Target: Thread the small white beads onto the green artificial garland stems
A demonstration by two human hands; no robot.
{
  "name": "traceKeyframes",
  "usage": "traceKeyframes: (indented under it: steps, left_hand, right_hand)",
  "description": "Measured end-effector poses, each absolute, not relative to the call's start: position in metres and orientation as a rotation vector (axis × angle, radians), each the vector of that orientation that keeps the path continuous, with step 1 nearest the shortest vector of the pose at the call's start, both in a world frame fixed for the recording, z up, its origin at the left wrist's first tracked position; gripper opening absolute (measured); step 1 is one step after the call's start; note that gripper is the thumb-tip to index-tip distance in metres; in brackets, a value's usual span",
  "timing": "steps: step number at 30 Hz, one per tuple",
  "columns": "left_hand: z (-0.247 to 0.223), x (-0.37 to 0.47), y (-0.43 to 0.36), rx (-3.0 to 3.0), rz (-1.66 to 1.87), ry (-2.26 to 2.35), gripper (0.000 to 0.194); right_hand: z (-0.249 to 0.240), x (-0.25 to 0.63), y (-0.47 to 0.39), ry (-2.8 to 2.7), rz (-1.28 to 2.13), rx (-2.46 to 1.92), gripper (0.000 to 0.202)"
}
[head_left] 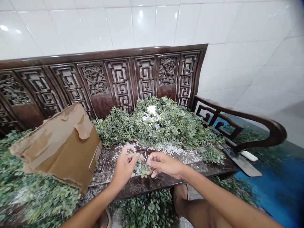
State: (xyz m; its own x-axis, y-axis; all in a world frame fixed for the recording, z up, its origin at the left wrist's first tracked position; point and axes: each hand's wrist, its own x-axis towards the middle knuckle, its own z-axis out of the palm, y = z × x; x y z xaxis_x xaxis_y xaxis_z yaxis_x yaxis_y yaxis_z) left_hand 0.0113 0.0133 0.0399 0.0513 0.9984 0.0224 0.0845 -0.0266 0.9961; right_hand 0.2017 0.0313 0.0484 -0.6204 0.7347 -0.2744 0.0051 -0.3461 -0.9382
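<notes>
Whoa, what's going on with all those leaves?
A person is handling a small green sprig over a dark wooden bench. The left hand pinches it, and the right hand is curled close beside it, though I can't tell if that one touches. Beyond the hands is a big leafy heap, with little white bits scattered about. Torn cardboard sits on the left.

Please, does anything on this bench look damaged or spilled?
Yes. The cardboard at left looks torn: ragged edges, peeling paper. White bits lie loose across the seat and greenery, as if spilled.
</notes>
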Motion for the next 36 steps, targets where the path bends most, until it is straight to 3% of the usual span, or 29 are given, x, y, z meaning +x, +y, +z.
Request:
traceKeyframes:
  steps: [9, 14, 18, 25, 36]
  left_hand:
    - [0.042, 0.006, 0.007, 1.356, 1.069, 1.159, 0.036]
    - [0.039, 0.008, 0.001, 1.470, 0.928, 1.095, 0.062]
    - [0.039, 0.014, -0.002, 1.636, 0.930, 1.211, 0.040]
    - [0.043, 0.018, -0.007, 1.748, 0.953, 1.351, 0.019]
    - [0.052, 0.015, -0.003, 1.738, 1.015, 1.411, 0.021]
  right_hand:
    - [0.047, 0.206, 0.043, -1.587, 1.532, -0.983, 0.033]
    - [0.048, 0.206, 0.040, -1.647, 1.430, -0.959, 0.026]
    - [0.044, 0.204, 0.038, -1.669, 1.380, -0.979, 0.023]
    - [0.037, 0.203, 0.044, -1.593, 1.403, -1.040, 0.022]
    - [0.058, 0.209, 0.037, -1.953, 1.087, -0.970, 0.019]
